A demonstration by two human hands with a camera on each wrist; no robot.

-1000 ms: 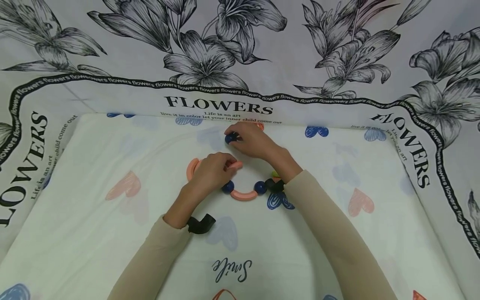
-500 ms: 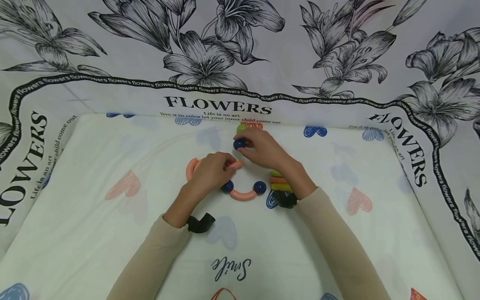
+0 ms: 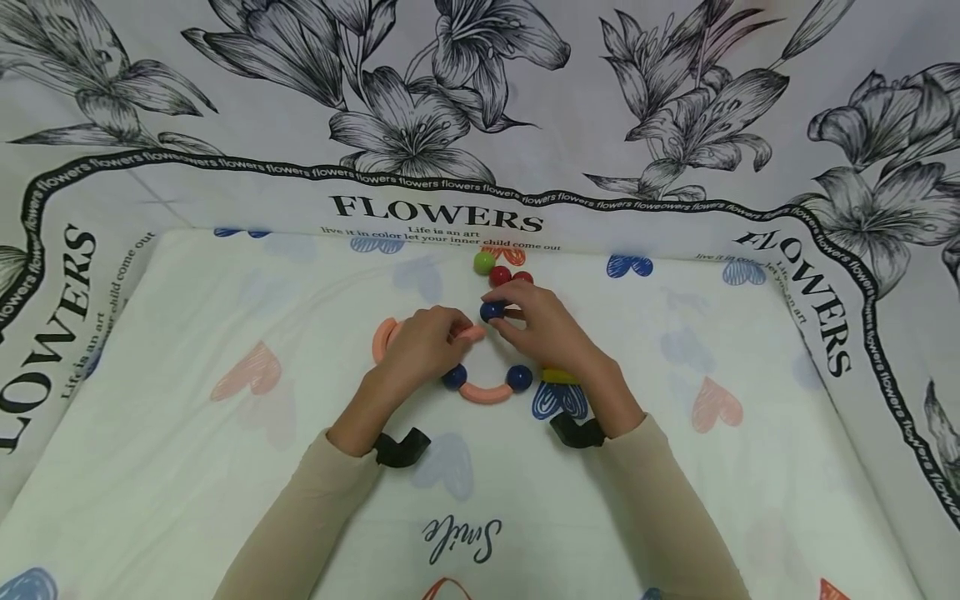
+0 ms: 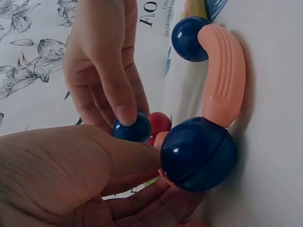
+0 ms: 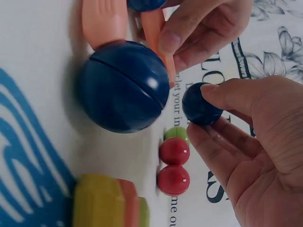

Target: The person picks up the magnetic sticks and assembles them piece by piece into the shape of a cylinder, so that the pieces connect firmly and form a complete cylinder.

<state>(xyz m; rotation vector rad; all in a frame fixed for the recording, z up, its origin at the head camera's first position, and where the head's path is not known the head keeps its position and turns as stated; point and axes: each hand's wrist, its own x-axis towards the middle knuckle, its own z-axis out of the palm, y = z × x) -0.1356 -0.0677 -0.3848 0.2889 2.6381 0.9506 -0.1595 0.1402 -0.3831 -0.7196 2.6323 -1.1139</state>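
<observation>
Head view: right hand (image 3: 543, 323) over heart-printed cloth (image 3: 225, 450), floral fabric (image 3: 408, 125) beyond.

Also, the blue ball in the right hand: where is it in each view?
Head: blue ball almost at centre, held by the right hand.
Left wrist: blue ball a little left of centre, slightly below mid-height.
Right wrist: blue ball right of centre, slightly above mid-height.
Shared landmark: the red balls, at least partly visible in all three.
</observation>
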